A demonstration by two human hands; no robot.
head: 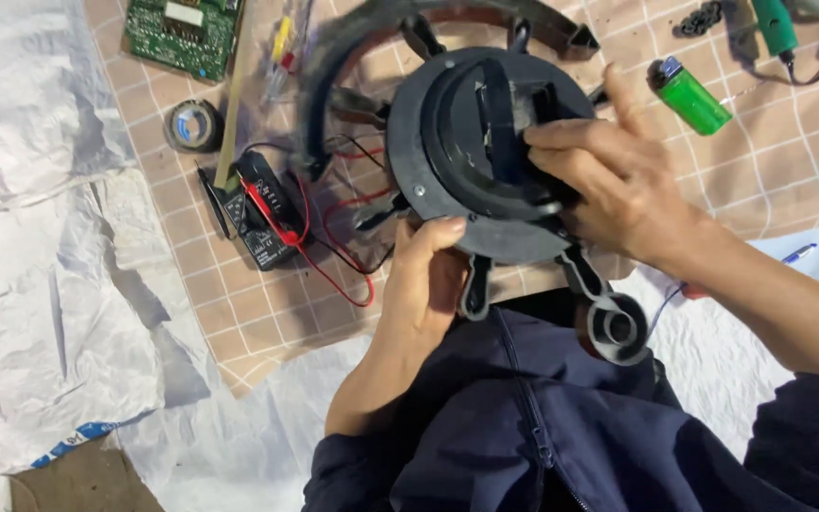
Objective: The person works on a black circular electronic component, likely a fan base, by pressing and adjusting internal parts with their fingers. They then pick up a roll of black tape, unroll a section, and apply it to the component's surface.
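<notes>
A round black plastic housing (447,142) with spoke arms and a broken outer ring is held up over my lap. My left hand (421,284) grips its lower rim from below, thumb on the front face. My right hand (609,180) lies across its right side, fingers pressing into the raised centre part. One spoke ends in a ring-shaped lug (615,327) hanging near my dark jacket.
On the tiled floor lie a black multimeter (263,213) with red and black leads, a tape roll (192,125), a green circuit board (184,36), a green lighter (691,95) and a green-handled tool (774,27). White plastic sheeting (40,237) covers the left.
</notes>
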